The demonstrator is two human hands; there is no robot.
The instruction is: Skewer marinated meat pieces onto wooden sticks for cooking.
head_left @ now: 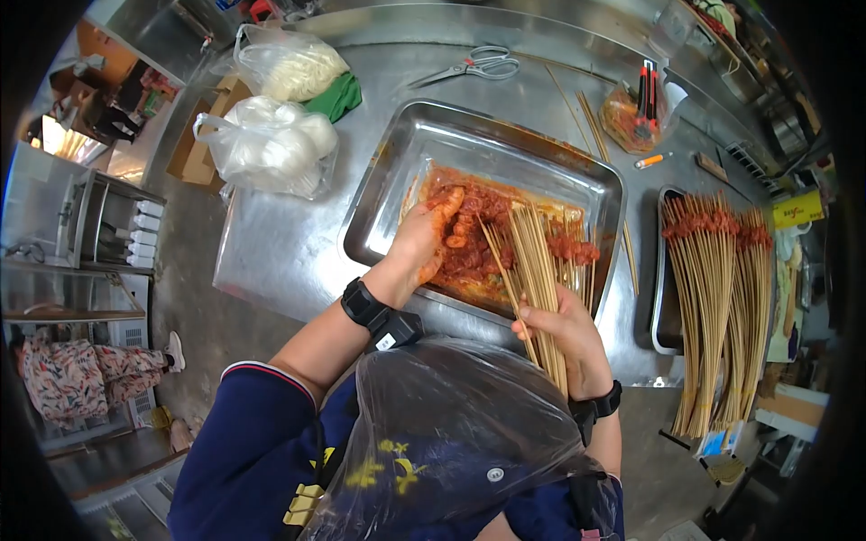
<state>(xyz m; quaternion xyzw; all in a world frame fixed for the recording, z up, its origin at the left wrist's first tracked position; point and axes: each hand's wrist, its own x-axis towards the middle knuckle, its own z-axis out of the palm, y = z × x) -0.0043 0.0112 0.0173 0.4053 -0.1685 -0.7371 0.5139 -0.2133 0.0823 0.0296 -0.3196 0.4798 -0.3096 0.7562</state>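
Observation:
A deep steel tray (361, 212) holds red, sauce-coated meat pieces (487, 248). My left hand (426, 233), smeared with red sauce, is in the tray with its fingers curled around some of the meat. Low at the tray's front right, my right hand (570, 335) grips a bundle of bamboo skewers (538, 270), their upper ends pointing over the meat. One skewer (498, 251) slants away from the bundle toward my left hand. Beside the bundle, skewers threaded with red meat (573, 250) lie at the tray's right side.
Right of the tray, a smaller tray (663, 307) bears many loaded skewers (713, 298). Scissors (483, 65), loose skewers (595, 126) and a container with red-black cutters (646, 99) lie behind. Plastic bags (271, 144) stand at back left. A person's patterned clothing (81, 379) shows far left.

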